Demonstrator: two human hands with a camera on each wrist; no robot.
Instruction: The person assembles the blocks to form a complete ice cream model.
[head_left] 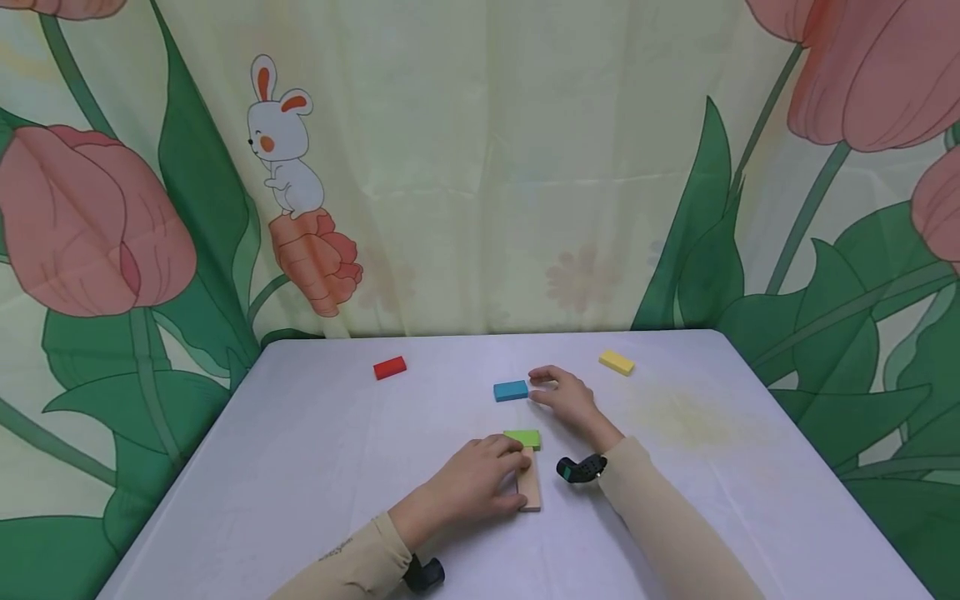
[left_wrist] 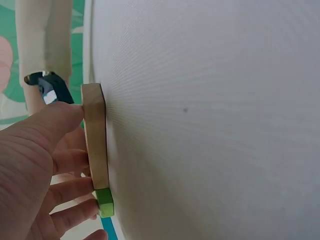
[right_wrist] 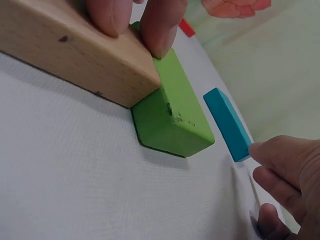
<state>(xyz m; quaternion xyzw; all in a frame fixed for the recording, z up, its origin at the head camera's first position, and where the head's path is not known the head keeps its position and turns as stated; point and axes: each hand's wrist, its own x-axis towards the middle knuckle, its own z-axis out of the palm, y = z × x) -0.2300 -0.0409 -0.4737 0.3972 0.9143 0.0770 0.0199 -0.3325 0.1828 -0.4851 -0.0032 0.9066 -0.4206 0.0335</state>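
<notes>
A plain wooden block (head_left: 529,483) lies lengthwise on the table, its far end against a green block (head_left: 525,437) set crosswise. My left hand (head_left: 480,479) rests over both: the thumb touches the wooden block near its close end, and fingertips (right_wrist: 162,42) press on the tops where the two blocks meet. Just beyond lies a blue block (head_left: 511,391), roughly parallel to the green one. My right hand (head_left: 568,402) is at its right end, the thumb (right_wrist: 267,150) touching that end while the other fingers stand spread apart from it.
A red block (head_left: 390,367) lies at the back left of the white-covered table (head_left: 322,467), and a yellow block (head_left: 617,362) at the back right. Behind the table's far edge hangs a printed curtain (head_left: 480,167) with tulips and a rabbit. Each wrist wears a black camera strap.
</notes>
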